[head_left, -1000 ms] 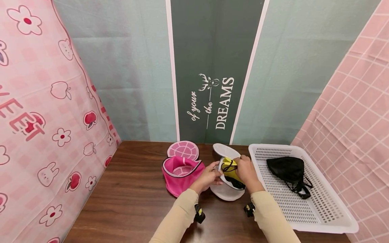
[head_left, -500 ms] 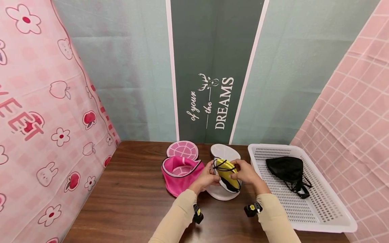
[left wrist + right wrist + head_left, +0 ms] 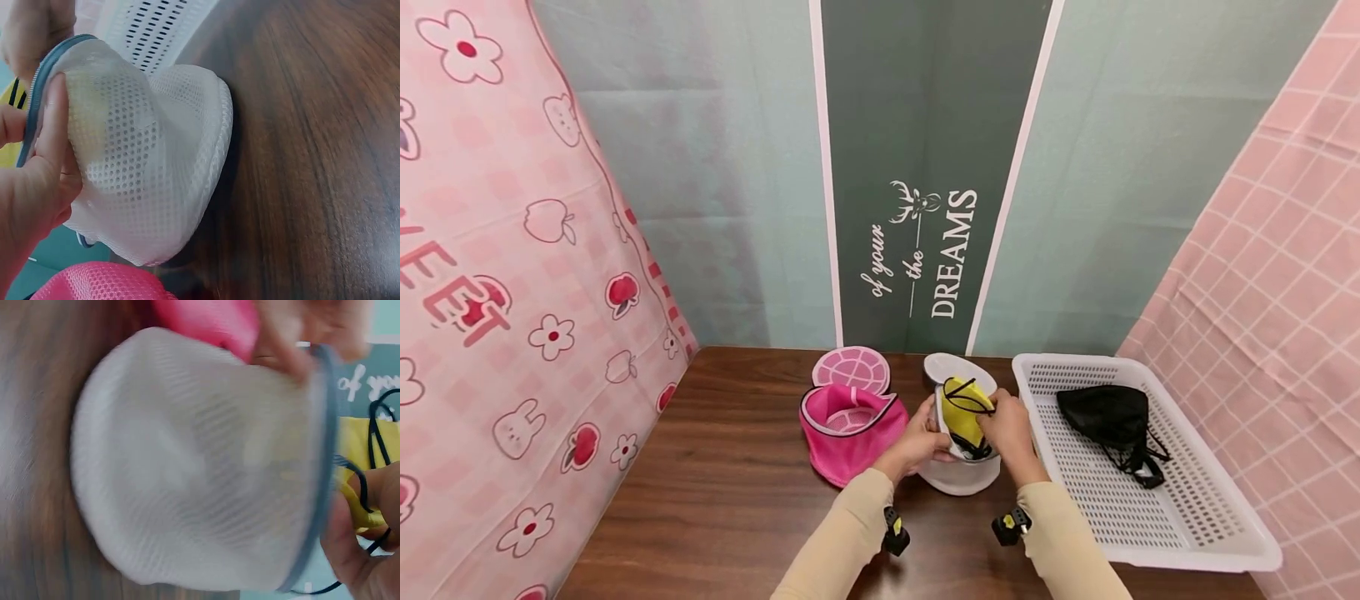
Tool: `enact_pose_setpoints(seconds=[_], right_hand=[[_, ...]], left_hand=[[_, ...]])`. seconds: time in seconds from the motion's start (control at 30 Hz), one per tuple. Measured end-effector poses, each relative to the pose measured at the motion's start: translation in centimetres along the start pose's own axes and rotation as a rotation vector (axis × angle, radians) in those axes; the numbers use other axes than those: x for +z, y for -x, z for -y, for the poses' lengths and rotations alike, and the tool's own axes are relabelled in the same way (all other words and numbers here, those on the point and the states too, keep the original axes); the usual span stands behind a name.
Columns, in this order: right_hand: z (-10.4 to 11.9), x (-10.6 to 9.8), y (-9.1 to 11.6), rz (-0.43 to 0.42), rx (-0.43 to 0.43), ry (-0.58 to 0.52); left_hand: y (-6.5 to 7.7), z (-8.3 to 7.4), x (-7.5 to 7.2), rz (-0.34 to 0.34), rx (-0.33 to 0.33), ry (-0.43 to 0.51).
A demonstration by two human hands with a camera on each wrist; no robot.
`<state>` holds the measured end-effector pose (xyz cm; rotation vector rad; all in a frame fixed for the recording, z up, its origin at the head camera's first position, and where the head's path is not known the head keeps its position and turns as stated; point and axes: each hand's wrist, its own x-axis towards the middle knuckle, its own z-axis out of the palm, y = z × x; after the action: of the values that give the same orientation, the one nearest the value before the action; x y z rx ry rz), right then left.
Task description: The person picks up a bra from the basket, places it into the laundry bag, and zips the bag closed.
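Left grip (image 3: 922, 437), right of a wide stretch of surface (image 3: 722, 467) and the pink bag (image 3: 850, 454), pinches the zipped rim (image 3: 42, 78) of the white mesh bag (image 3: 137, 150); right grip (image 3: 1007, 423) pinches yellow cloth (image 3: 962, 414) partly inside its mouth, near the edge of the white basket (image 3: 1120, 508).

Head view looks down; wrist views (close) share the white bag (image 3: 140, 159).

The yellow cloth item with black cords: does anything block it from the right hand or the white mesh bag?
Nothing visible: the right hand holds the yellow cloth item, which shows through the white mesh bag. The left hand holds the bag's rim. Black fabric inside it may belong to the item.
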<state>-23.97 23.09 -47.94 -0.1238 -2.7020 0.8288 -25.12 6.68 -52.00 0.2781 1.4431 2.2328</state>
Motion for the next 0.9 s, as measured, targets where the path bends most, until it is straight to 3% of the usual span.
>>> enact_pose_setpoints(seconds=[0.2, 0.43, 0.57, 0.67, 0.9], right_hand=[[-0.2, 0.0, 0.4, -0.100, -0.251, 0.175], [-0.6, -0.4, 0.4, -0.087, -0.303, 0.346], [-0.8, -0.6, 0.6, -0.071, -0.298, 0.339], [-0.9, -1.0, 0.6, -0.024, -0.346, 0.300], [-1.0, -2.1, 0.5, 0.155, -0.502, 0.251]], left_hand=[[0.1, -1.3, -0.3, 0.004, 0.016, 0.037], [0.4, -2.0, -0.2, 0.031, 0.003, -0.013], [0.4, -1.7, 0.0, -0.035, -0.013, -0.028], [0.3, -1.5, -0.1, -0.076, -0.033, -0.019], [0.3, -1.6, -0.2, -0.073, -0.044, -0.007]])
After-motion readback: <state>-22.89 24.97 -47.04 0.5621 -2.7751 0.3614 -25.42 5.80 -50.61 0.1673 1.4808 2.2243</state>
